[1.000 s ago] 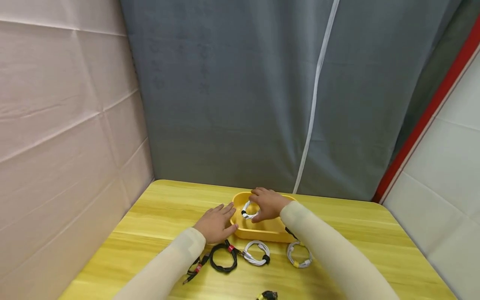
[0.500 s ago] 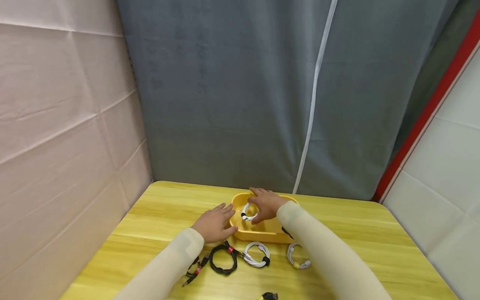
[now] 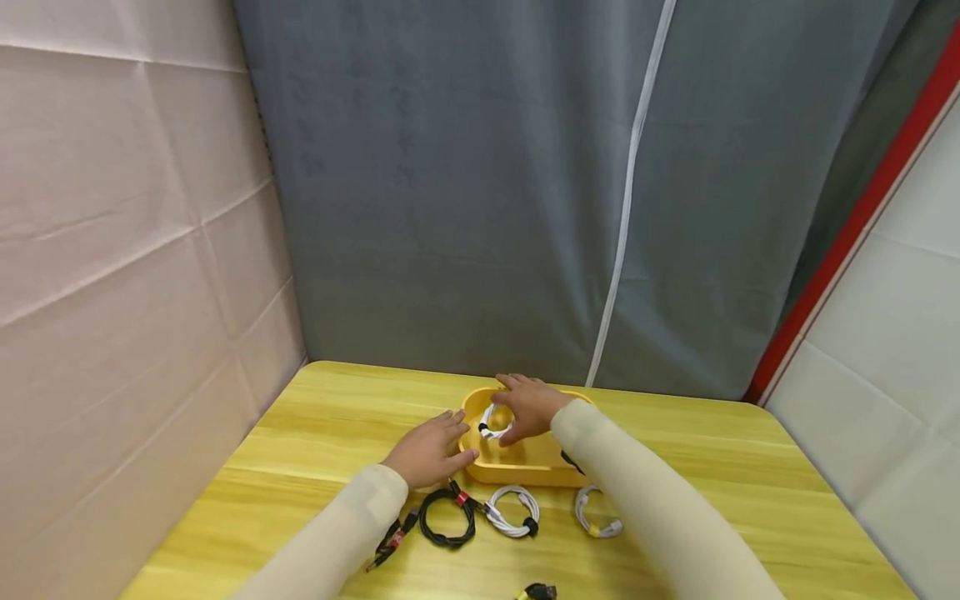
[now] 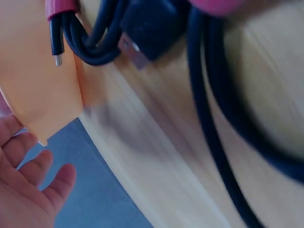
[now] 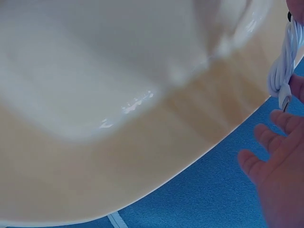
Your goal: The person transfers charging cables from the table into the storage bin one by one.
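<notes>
Over the left part of a yellow plastic bin (image 3: pixel 525 475), my right hand (image 3: pixel 531 408) pinches a coiled white cable (image 5: pixel 284 61) between thumb and fingers. A black tie wraps the coil, and its metal plug end points out in the right wrist view. My other fingers on that hand are spread. My left hand (image 3: pixel 426 452) is at the bin's left side, its fingers extended along the rim and holding nothing. In the left wrist view, the fingertips (image 4: pixel 40 164) of that hand are close by the bin's orange-looking wall (image 4: pixel 42 85).
In front of the bin lie a black cable coil (image 3: pixel 447 543) with a red tie, a white coil (image 3: pixel 531 500) with a black tie, and a pale coil (image 3: pixel 580 507) with a yellow tie. Another black cable (image 3: pixel 386 552) is beside my left sleeve. A black plug (image 3: pixel 542 592) shows at the bottom edge.
My right hand has shifted slightly left over the bin with the white cable. My left hand stays at the rim almost unmoved.
</notes>
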Tool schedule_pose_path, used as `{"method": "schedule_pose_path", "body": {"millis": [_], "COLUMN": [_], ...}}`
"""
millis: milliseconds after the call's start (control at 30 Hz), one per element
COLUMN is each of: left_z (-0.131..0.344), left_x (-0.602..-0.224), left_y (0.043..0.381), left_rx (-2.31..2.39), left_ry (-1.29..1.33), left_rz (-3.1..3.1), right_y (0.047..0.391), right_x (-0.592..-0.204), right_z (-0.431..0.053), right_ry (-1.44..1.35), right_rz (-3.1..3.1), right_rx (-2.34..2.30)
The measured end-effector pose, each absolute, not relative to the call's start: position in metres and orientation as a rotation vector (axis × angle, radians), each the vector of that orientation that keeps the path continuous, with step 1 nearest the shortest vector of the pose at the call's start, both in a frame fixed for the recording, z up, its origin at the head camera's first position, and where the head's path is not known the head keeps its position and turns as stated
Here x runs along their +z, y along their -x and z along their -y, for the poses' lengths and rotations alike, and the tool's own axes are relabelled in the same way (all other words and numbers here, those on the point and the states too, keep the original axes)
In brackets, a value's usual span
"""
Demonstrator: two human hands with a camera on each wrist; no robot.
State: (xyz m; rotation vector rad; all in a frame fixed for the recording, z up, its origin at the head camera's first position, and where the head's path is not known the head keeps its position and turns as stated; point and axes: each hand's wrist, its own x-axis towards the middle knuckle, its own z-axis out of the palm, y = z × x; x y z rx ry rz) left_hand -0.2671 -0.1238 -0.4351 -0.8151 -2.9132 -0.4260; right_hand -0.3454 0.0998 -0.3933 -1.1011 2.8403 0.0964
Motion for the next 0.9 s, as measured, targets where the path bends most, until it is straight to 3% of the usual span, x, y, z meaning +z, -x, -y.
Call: {"method": "schedule_pose_path", "body": {"millis": [900], "left_z": [0.130], "left_x": [-0.431], "left_y": [0.249], "left_rx": [-0.470], "left_ry": [0.838], "left_rz": [2.930], "right_y": [0.343], "right_x": [-0.408], "right_z": [-0.086], "right_ry": [1.254], "right_rz": [-2.829], "right_rx": [0.228]}}
